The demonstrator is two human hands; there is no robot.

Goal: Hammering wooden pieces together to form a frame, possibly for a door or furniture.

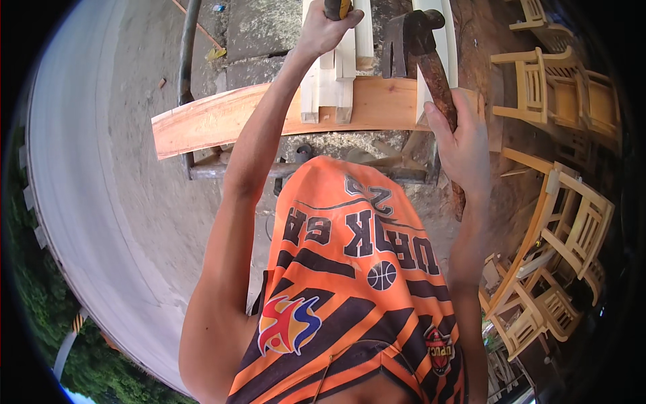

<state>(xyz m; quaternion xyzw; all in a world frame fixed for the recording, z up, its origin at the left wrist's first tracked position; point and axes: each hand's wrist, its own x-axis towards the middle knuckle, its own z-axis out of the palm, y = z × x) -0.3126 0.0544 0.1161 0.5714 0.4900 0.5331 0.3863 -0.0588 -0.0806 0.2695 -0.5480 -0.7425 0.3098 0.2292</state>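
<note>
While the left hand (325,30) is clamping a yellow-and-black handle (340,9) at 12 o'clock, the right hand (466,145) is wrapping round the hammer (439,84) at 1 o'clock; stiff, probably head-heavy, it's likely favouring a low hold.

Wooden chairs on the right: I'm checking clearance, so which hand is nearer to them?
Right. The right hand, around the hammer handle, is left of the wooden chairs; the left hand, gripping a yellow-and-black handle, is farther left, beyond the hammer head.
</note>
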